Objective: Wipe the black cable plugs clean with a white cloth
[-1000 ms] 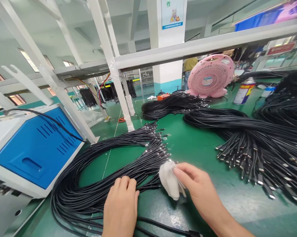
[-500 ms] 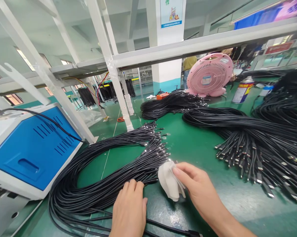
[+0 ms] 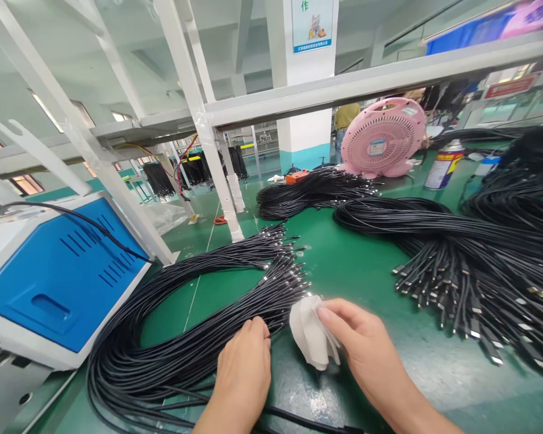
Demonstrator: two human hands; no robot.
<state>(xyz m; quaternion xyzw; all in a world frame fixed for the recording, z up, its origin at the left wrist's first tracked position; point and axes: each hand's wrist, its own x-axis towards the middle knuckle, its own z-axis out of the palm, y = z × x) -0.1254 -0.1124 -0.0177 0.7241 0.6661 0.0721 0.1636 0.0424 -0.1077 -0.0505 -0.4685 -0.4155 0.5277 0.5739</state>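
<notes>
My right hand [image 3: 359, 343] pinches a folded white cloth [image 3: 310, 331] just off the plug ends of a big bundle of black cables [image 3: 194, 325] that curves across the green table [image 3: 352, 265]. My left hand [image 3: 244, 374] lies on that bundle a little behind the cloth, its fingers curled down onto the cables. Whether those fingers grip a cable is hidden.
A blue and white machine box [image 3: 54, 277] stands at the left. More black cable bundles [image 3: 470, 253] lie at the right and at the back [image 3: 307, 190]. A pink fan [image 3: 382, 141] and a spray can [image 3: 443, 164] stand behind. White frame posts [image 3: 217, 163] rise from the table.
My left hand has slid to the right and forward along the bundle, closer to the cloth. The right hand with the cloth has hardly moved.
</notes>
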